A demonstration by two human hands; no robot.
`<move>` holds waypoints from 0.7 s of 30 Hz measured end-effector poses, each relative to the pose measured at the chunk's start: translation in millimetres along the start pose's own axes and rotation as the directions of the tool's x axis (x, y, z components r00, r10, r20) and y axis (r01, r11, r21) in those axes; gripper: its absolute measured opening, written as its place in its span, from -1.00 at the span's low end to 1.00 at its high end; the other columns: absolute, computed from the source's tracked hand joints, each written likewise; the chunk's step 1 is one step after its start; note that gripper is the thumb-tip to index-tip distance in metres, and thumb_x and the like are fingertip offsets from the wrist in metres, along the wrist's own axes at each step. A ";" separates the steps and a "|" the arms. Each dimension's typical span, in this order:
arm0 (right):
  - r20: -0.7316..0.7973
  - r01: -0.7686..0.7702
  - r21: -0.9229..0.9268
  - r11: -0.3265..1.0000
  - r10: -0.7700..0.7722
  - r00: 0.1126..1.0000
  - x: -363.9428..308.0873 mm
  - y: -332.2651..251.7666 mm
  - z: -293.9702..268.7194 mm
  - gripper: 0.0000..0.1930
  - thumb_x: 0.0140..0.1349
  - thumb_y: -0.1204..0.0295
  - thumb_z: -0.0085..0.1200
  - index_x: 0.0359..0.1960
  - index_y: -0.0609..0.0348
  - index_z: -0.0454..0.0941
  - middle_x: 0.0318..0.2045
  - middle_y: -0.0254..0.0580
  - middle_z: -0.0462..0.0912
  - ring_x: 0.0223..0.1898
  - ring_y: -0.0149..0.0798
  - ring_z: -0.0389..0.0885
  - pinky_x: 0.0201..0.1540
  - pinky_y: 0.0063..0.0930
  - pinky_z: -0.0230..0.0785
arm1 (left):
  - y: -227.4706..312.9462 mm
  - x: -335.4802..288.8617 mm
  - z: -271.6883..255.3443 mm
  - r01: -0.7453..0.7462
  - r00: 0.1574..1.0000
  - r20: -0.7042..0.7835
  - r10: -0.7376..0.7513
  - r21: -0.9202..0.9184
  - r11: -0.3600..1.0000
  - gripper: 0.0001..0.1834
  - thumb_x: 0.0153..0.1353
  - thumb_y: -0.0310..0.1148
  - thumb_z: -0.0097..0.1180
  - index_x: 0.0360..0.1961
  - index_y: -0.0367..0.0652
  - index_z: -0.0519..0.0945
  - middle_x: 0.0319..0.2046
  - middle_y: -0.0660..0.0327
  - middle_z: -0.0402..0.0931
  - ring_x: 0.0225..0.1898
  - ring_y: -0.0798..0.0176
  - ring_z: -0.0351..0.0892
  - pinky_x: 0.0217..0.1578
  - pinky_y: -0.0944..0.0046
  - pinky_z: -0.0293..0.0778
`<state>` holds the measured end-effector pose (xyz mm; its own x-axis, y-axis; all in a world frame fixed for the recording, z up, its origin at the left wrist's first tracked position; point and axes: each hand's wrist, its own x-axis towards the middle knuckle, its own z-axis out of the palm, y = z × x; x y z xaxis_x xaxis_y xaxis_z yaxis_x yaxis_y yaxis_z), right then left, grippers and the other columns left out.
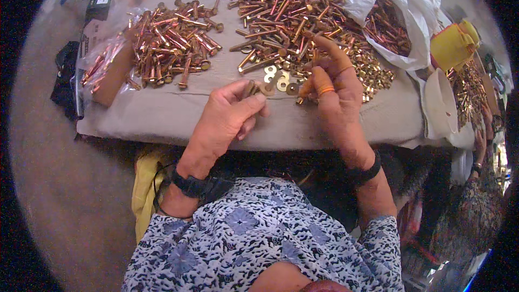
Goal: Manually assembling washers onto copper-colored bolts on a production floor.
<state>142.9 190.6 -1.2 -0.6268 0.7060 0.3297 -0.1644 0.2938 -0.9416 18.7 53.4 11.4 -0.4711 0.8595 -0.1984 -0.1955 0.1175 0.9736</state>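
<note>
My left hand (232, 109) is closed near the table's front edge, its thumb and fingers pinching a brass-coloured bolt (250, 88). A flat washer (267, 88) shows at its fingertips; whether it sits on the bolt I cannot tell. My right hand (338, 89) reaches over the near side of a heap of gold nuts (373, 78), fingers apart, with orange bands around the thumb and a finger. Its lower fingers are partly hidden, and I see nothing clearly held. Between both hands lie several loose washers (282, 83), pale ones and a darker one.
A big heap of long bolts (281, 5) covers the back middle. Shorter bolts (175, 43) spill from a clear bag at left. A white sack (405, 48) of bolts, a yellow bundle (454, 46) and a white container (439, 103) stand at right. Another person's hand (480, 140) shows far right.
</note>
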 end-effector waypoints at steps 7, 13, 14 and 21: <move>0.057 -0.043 0.189 0.981 0.032 0.998 -10.8 -1.9 -3.2 -0.66 0.22 0.53 -0.11 0.04 0.26 0.25 -0.37 -0.22 0.51 -0.44 -0.39 0.55 -0.34 -0.59 0.38 | -2.9 -4.1 15.0 0.013 0.997 0.073 -0.020 0.089 0.996 -0.84 0.17 -0.35 0.03 -0.48 -0.21 0.47 -0.67 0.35 0.42 -0.78 0.61 0.17 -0.82 0.54 0.04; -0.041 -0.115 0.357 0.927 0.139 0.989 -11.3 -1.5 -0.1 -0.65 0.15 0.56 -0.04 -0.02 0.31 0.24 -0.36 -0.14 0.55 -0.43 -0.33 0.57 -0.38 -0.56 0.40 | -5.4 -5.1 18.0 -0.004 0.997 0.072 -0.009 0.178 0.984 -0.78 0.18 -0.34 0.03 -0.57 -0.21 0.46 -0.74 0.41 0.34 -0.79 0.61 0.15 -0.82 0.52 0.00; -0.033 -0.124 0.377 0.918 0.146 0.989 -10.9 -3.1 -1.0 -0.65 0.14 0.58 -0.04 -0.03 0.31 0.25 -0.38 -0.15 0.55 -0.43 -0.34 0.56 -0.38 -0.54 0.42 | -4.9 -5.9 18.3 0.000 0.997 0.070 -0.014 0.193 0.981 -0.77 0.18 -0.34 0.03 -0.58 -0.21 0.46 -0.75 0.42 0.33 -0.79 0.61 0.14 -0.82 0.52 0.00; 0.105 -0.110 0.320 0.941 0.080 0.991 -14.4 1.2 -6.6 -0.67 0.14 0.58 -0.06 -0.03 0.32 0.30 -0.36 -0.13 0.56 -0.39 -0.33 0.58 -0.33 -0.53 0.42 | -4.0 -6.6 20.8 -0.012 0.999 0.046 0.001 0.234 0.972 -0.77 0.18 -0.33 0.03 -0.57 -0.20 0.47 -0.77 0.45 0.29 -0.78 0.62 0.13 -0.78 0.52 0.00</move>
<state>156.8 185.1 -6.5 -0.7145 0.6556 0.2445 -0.3293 -0.0068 -0.9442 40.5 57.6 11.2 -0.4316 0.8814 -0.1918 0.0165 0.2203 0.9753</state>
